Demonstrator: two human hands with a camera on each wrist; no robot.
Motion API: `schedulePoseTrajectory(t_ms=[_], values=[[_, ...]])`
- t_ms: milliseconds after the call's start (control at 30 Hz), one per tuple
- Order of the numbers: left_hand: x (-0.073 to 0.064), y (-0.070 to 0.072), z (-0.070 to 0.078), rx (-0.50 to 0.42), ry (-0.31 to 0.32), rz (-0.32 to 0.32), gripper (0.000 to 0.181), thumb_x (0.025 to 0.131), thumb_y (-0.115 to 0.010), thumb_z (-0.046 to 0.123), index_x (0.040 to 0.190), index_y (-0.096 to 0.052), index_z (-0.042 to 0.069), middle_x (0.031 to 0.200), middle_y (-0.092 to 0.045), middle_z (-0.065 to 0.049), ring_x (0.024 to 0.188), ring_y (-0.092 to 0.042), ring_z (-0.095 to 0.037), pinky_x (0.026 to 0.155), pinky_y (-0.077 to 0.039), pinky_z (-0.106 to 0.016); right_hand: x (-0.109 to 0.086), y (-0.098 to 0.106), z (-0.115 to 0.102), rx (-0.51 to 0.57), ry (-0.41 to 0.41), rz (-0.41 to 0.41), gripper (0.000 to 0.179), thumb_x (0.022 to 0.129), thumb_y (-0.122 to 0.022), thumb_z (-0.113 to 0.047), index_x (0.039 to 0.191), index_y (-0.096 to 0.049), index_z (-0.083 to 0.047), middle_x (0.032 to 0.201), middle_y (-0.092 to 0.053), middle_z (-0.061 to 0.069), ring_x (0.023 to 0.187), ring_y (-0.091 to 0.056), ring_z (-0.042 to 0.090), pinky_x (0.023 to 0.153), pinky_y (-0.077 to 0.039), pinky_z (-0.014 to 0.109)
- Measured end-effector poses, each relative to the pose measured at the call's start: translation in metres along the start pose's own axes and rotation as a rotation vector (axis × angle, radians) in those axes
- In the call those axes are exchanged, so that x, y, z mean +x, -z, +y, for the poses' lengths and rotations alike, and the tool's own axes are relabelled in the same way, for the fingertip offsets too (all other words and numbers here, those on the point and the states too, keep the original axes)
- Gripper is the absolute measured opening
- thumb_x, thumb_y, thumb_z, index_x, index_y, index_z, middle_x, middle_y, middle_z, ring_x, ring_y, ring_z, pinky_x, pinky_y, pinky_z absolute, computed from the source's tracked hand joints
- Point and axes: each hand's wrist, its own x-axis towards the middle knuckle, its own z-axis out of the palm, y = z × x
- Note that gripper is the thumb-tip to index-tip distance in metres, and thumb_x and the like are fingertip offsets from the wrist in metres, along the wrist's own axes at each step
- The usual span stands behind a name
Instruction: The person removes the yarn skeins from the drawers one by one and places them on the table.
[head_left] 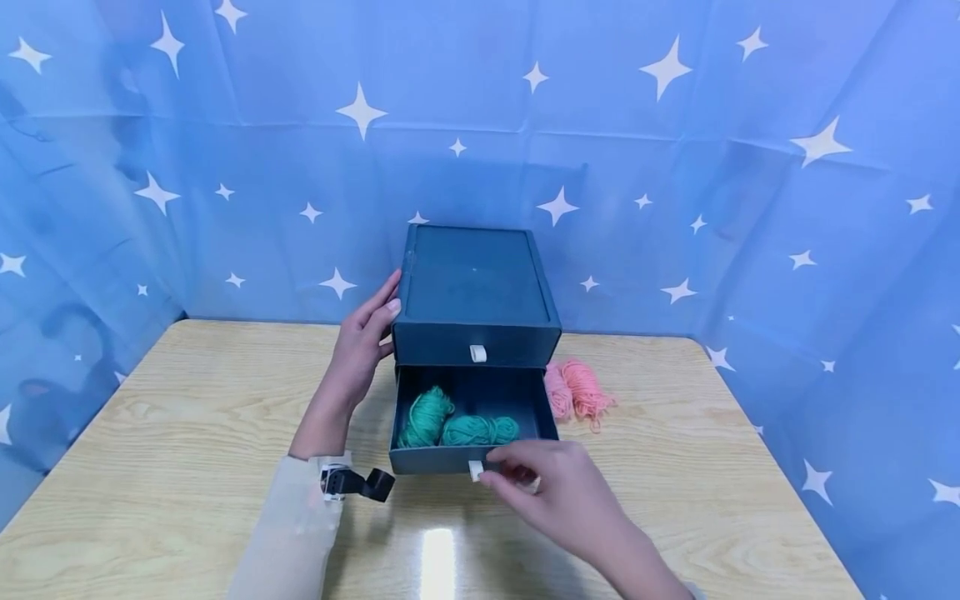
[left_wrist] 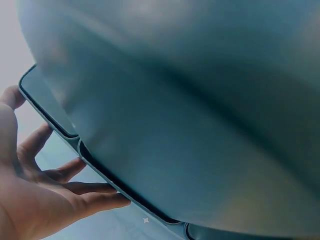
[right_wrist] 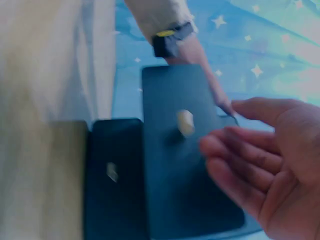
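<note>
A dark blue drawer box [head_left: 476, 275] stands on the table, one drawer [head_left: 401, 461] pulled out below the top one. Inside lie two green yarn bundles [head_left: 426, 417] [head_left: 480, 430]. My left hand [head_left: 363, 342] rests against the box's left side, its fingers spread along the edge in the left wrist view. Near the white pull tab [head_left: 476, 471] of the drawer is my right hand [head_left: 555, 492]. In the right wrist view, the right hand's fingers [right_wrist: 240, 182] are loosely bent and apart from the tab [right_wrist: 185, 123]. The drawer's near surface fills much of the left wrist view, blurred.
Pink yarn bundles [head_left: 585, 387] lie on the wooden table [head_left: 202, 442], right of the box. Another drawer front [right_wrist: 115, 195] with a tab shows on the table side of the pulled-out one. Blue star-patterned cloth [head_left: 480, 108] hangs behind and at both sides.
</note>
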Motion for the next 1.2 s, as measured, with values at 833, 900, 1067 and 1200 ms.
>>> schedulePoseTrajectory(t_ms=[833, 900, 1067, 1200], values=[[-0.001, 0.001, 0.000, 0.019, 0.001, 0.005, 0.050, 0.105, -0.046, 0.043, 0.154, -0.037, 0.045, 0.166, -0.030, 0.010, 0.152, -0.034, -0.025, 0.112, -0.042, -0.060, 0.065, 0.022, 0.031, 0.085, -0.070, -0.345, 0.021, 0.092, -0.075, -0.018, 0.111, -0.078, -0.012, 0.106, -0.076, 0.000, 0.092, -0.069, 0.008, 0.082, -0.059, 0.028], [-0.001, 0.001, -0.001, 0.020, 0.002, 0.006, 0.050, 0.105, -0.046, 0.043, 0.154, -0.037, 0.045, 0.166, -0.030, 0.010, 0.152, -0.035, -0.025, 0.112, -0.042, -0.060, 0.068, 0.019, 0.033, 0.090, -0.072, -0.365, 0.021, 0.091, -0.075, -0.019, 0.111, -0.079, -0.012, 0.105, -0.077, -0.002, 0.091, -0.068, 0.006, 0.079, -0.058, 0.024], [0.000, 0.002, -0.001, 0.022, -0.002, 0.008, 0.049, 0.105, -0.046, 0.043, 0.154, -0.038, 0.045, 0.166, -0.031, 0.011, 0.152, -0.035, -0.025, 0.112, -0.042, -0.060, 0.074, 0.013, 0.036, 0.097, -0.088, -0.421, 0.024, 0.091, -0.076, -0.018, 0.113, -0.079, -0.012, 0.108, -0.077, -0.001, 0.093, -0.068, 0.009, 0.075, -0.055, 0.019], [0.000, 0.001, -0.001, 0.022, -0.006, 0.006, 0.050, 0.105, -0.046, 0.043, 0.154, -0.038, 0.045, 0.166, -0.030, 0.011, 0.152, -0.035, -0.025, 0.112, -0.042, -0.061, 0.077, 0.009, 0.036, 0.065, -0.105, -0.458, 0.021, 0.091, -0.075, -0.016, 0.111, -0.080, -0.012, 0.107, -0.077, 0.001, 0.092, -0.068, 0.009, 0.072, -0.054, 0.018]])
